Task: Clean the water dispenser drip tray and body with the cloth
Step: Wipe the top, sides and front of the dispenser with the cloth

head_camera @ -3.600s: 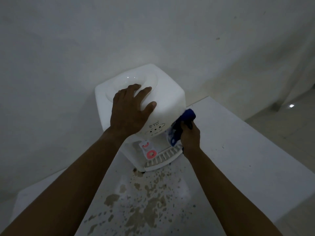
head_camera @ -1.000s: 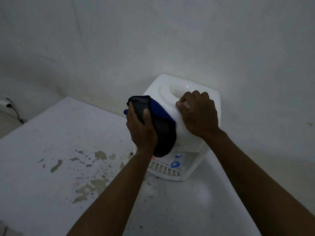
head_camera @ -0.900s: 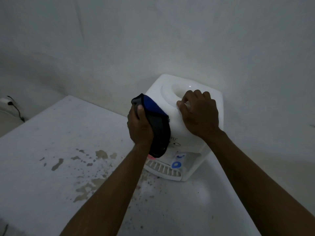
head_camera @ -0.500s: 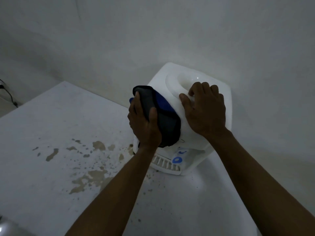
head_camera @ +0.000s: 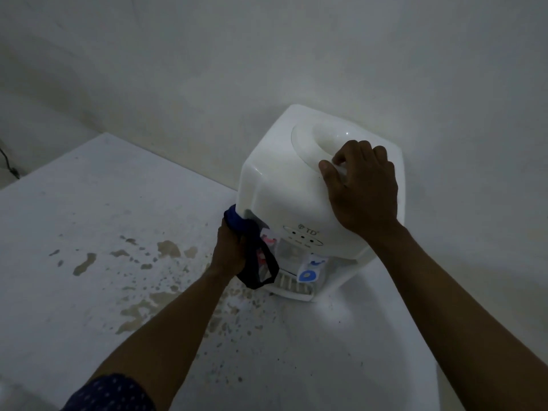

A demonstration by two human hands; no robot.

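Fingers [head_camera: 229,234] of the left hand [head_camera: 229,252] grip the cloth [head_camera: 255,258]; the right hand [head_camera: 364,192] clutches the dispenser [head_camera: 281,188] marked "TD". Stains [head_camera: 169,249] spot the white surface [head_camera: 89,197].

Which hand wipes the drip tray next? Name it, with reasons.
Left. The left hand grips the cloth right beside the drip tray; the right hand, clothless, grips the dispenser top.

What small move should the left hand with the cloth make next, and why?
Probably slide the cloth down and right onto the slotted drip tray. The left hand grips the cloth at the lower front corner of the dispenser, close beside the tray, and the right hand holds its top, steadying it.
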